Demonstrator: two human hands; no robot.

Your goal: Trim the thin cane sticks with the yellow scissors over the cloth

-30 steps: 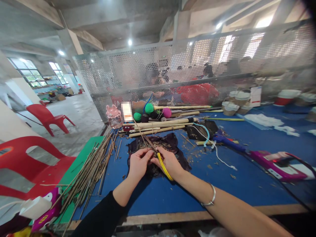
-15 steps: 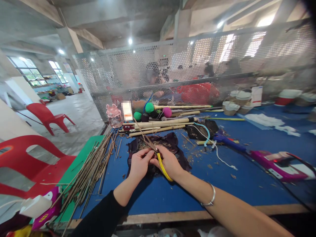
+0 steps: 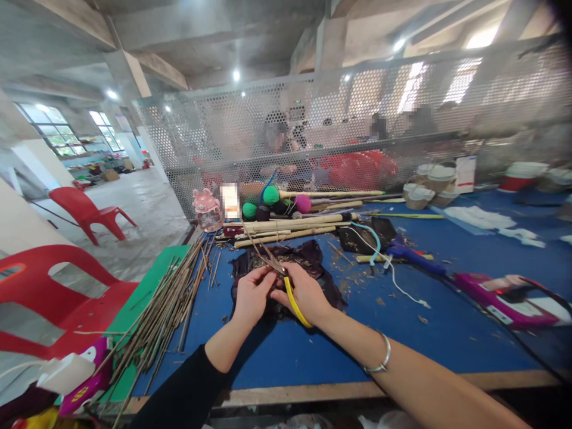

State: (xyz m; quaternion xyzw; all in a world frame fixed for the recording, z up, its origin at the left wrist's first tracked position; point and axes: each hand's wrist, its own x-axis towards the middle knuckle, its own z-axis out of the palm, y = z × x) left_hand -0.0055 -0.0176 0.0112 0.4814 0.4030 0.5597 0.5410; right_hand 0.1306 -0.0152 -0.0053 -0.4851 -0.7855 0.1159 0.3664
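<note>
My right hand (image 3: pixel 306 293) is closed on scissors with yellow handles (image 3: pixel 294 301), their blades pointing up and to the left. Beside it, my left hand (image 3: pixel 252 295) pinches a thin brown stick (image 3: pixel 253 241) that rises past the blades. Both hands are over a dark cloth (image 3: pixel 319 271) strewn with small plant scraps, on the blue tabletop (image 3: pixel 357 351). A loose pile of long thin sticks (image 3: pixel 167 304) lies left of my left hand.
Thick pale sticks (image 3: pixel 295 225), green yarn balls (image 3: pixel 270 195) and a pink yarn ball (image 3: pixel 302 204) lie behind the cloth. A purple and white device (image 3: pixel 504 301) is at right. A perforated screen (image 3: pixel 214 134) stands behind; red chairs (image 3: pixel 67 292) are left.
The scissor blades have shifted slightly, and the fingers of my right hand have moved a little. My left hand has barely moved.
</note>
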